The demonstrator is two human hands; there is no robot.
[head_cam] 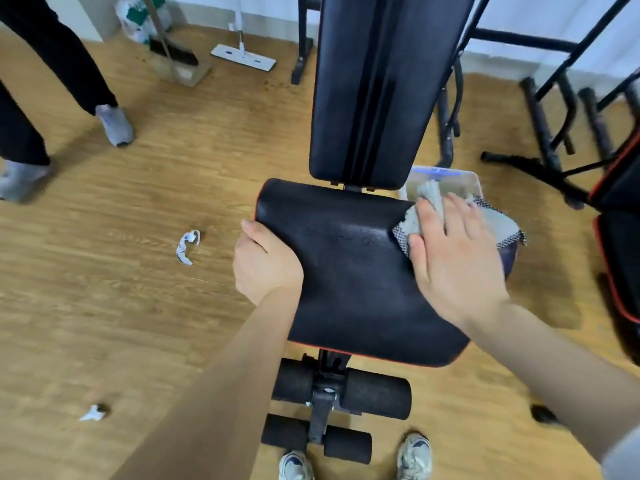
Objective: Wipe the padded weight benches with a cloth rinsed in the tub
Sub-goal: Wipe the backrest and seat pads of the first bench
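Head view shows me the cloth [430, 197] at the right edge of the seat pad [346, 278], partly hanging over the side, near the tub [465, 181] that stands on the floor [138, 209]. I judge the main risk is that the cloth slides off this edge and falls, because only a flat hand presses it and a good part overhangs; a damp pad could also let it skid. My right hand [453, 261] lies on the cloth with fingers straight and spread, pressing, not gripping. My left hand [266, 265] curls round the pad's left edge and steadies it.
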